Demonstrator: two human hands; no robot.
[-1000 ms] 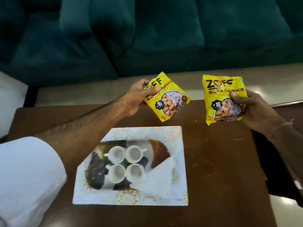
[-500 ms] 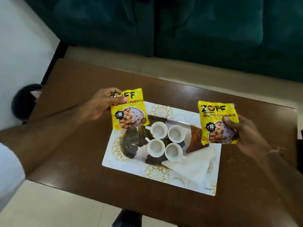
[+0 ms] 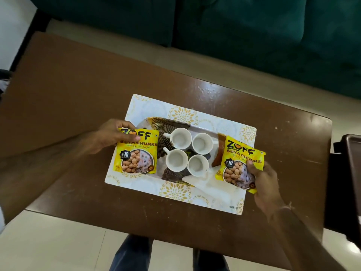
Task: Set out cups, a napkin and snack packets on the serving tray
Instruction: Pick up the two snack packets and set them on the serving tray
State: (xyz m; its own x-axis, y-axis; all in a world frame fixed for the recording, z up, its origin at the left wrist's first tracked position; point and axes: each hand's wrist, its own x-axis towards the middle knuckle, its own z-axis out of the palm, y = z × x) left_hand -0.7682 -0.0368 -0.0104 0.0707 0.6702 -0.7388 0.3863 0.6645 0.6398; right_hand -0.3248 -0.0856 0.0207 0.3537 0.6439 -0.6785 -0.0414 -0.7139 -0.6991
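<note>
Packets flank the cups; the left hand [image 3: 109, 136] pinches the left packet [image 3: 136, 151] by its upper left corner, over the tray's [image 3: 195, 196] left end; the right hand [image 3: 263, 184] grips the right packet [image 3: 239, 166] at its lower right edge, over the tray's right end and the napkin [image 3: 207, 181]. Four cups [image 3: 188, 153] cluster mid-tray between them. Each packet stands long axis up-frame; whether either touches the tray I cannot tell. Next, I judge, each hand lowers and lets go.
</note>
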